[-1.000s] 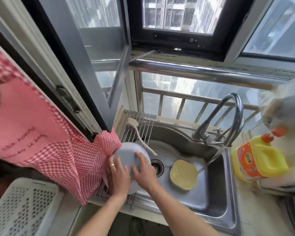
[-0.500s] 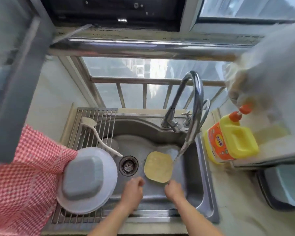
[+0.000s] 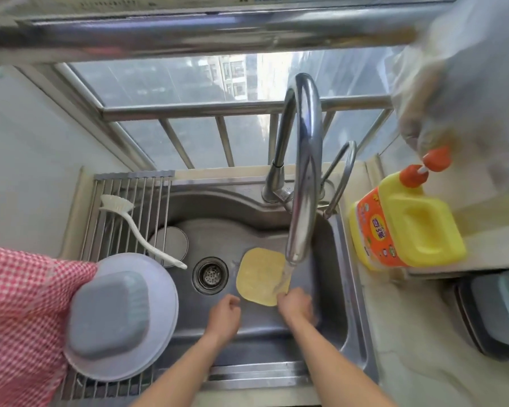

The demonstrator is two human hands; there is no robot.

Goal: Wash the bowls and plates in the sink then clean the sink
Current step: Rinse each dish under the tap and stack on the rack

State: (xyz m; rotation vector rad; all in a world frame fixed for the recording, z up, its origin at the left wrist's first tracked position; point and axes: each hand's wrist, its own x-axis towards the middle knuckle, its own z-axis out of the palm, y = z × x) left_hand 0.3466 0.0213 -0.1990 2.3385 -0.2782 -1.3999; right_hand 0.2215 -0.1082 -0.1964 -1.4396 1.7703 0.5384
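The steel sink [image 3: 247, 333] took up the middle of the head view, its front rim nearest the camera and its right wall running beside a pale counter [image 3: 409, 362]. Bare basin floor lay open around the drain [image 3: 210, 275]. A roll-up rack [image 3: 121, 201] bridged the sink's left edge. On the rack's near part sat a pale plate [image 3: 159, 327] with a grey square bowl [image 3: 109, 315] upside down on it; a red checked cloth [image 3: 21, 312] touched the plate's left side. A white brush [image 3: 124, 215] lay across the rack, handle tip reaching over the basin. The faucet [image 3: 303, 171] arched over the basin; water ran from its spout onto a yellow cloth [image 3: 259, 274] flat on the floor, right of the drain. A yellow detergent bottle [image 3: 415, 227] stood on the counter. The left hand [image 3: 224, 314] hung over the basin, fingers loosely curled, holding nothing. The right hand [image 3: 296, 304] was under the stream at the cloth's near edge; blurred, finger state undetermined.
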